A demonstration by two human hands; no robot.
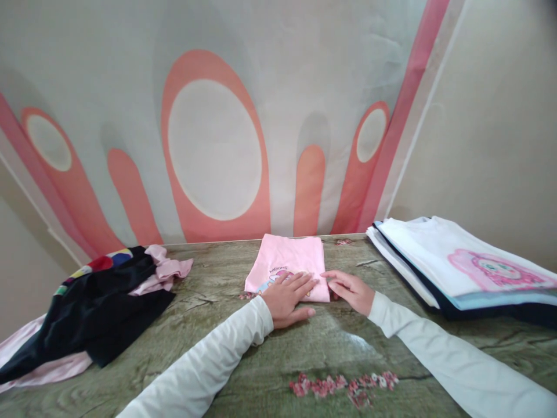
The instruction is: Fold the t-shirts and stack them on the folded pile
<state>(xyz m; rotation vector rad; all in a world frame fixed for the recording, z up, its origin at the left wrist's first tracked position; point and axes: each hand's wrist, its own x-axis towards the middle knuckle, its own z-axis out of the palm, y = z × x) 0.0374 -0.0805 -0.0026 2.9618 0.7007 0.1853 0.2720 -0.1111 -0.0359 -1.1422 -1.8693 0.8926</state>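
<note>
The folded pink shirt lies on the wood-grain table, its near part under the left hand, flat and ungripping. The right hand meets its right edge; whether it pinches cloth, I cannot tell.
</note>
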